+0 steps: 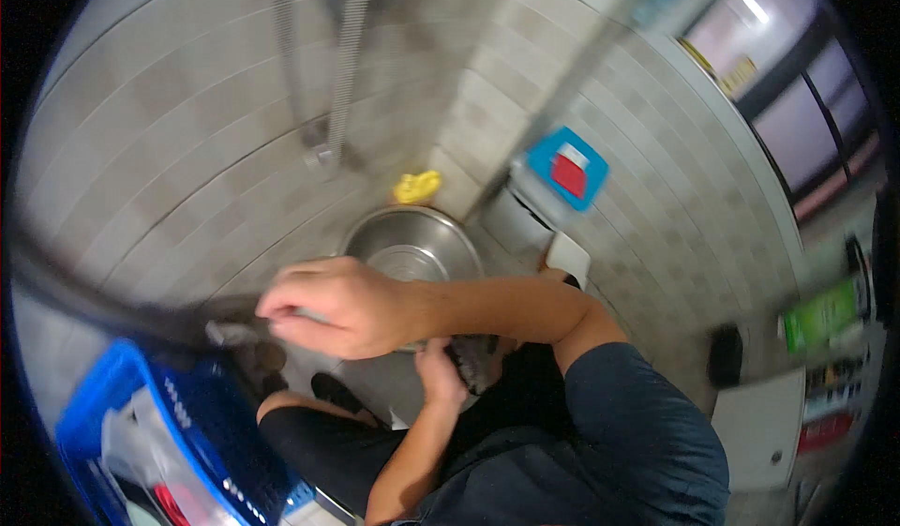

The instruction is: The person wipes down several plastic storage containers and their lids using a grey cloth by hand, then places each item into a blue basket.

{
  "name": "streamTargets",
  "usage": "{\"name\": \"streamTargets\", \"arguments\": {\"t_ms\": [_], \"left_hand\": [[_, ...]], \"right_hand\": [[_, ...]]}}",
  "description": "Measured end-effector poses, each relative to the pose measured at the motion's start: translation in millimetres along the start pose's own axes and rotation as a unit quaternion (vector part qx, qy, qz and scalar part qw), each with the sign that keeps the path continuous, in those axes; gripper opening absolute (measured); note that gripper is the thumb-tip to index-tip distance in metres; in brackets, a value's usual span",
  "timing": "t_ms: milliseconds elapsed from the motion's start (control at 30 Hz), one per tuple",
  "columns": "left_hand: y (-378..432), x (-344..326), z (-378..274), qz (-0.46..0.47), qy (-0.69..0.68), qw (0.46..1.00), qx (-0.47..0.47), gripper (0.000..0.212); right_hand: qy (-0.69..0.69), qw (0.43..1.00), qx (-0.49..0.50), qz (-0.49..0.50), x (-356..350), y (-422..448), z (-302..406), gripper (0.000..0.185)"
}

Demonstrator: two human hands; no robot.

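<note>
My right hand [337,308] is raised in front of a steel basin [464,245], with its fingers curled. Whether it holds anything small is unclear. The right forearm crosses over the near side of the basin and hides part of it. Lower down, my left hand [441,375] grips the side of a dark grey object [474,364] above my lap; blur and the arm leave its kind unclear. A yellow item [418,187], perhaps a cloth or glove, lies behind the basin by the tiled wall.
A blue plastic basket [130,364] holding bags and a red item stands at lower left. A grey bin with a blue lid [596,167] is in the corner. Ribbed hoses [344,69] hang along the wall. At right are a white cabinet door [759,427] and a green package [823,315].
</note>
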State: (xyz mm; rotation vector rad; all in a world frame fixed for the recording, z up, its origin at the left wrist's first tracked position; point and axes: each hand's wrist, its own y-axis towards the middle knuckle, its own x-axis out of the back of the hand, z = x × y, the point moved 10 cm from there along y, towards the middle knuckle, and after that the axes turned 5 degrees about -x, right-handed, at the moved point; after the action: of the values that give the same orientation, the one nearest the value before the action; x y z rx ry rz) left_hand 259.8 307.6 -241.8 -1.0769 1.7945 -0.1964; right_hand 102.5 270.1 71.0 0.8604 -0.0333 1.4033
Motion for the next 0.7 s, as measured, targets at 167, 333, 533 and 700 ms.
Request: {"name": "streamTargets", "arguments": {"t_ms": [167, 333, 533, 700], "left_hand": [[-4, 5, 47, -0.027, -0.03, 0.997, 0.071, 0.037], [15, 25, 49, -0.044, -0.02, 0.995, 0.092, 0.037], [25, 14, 65, -0.004, 0.053, 0.995, 0.082, 0.046], [24, 9, 68, -0.029, 0.032, 0.993, 0.11, 0.04]], "right_hand": [[-0.179, 0.955, -0.161, -0.173, 169, -207, -69, 0.013], [-0.326, 0.75, -0.456, -0.351, 338, -379, -176, 0.024], [-0.502, 0.587, -0.472, -0.425, 501, -460, -211, 0.024], [-0.41, 0.549, -0.669, -0.288, 531, -468, -264, 0.029]]}}
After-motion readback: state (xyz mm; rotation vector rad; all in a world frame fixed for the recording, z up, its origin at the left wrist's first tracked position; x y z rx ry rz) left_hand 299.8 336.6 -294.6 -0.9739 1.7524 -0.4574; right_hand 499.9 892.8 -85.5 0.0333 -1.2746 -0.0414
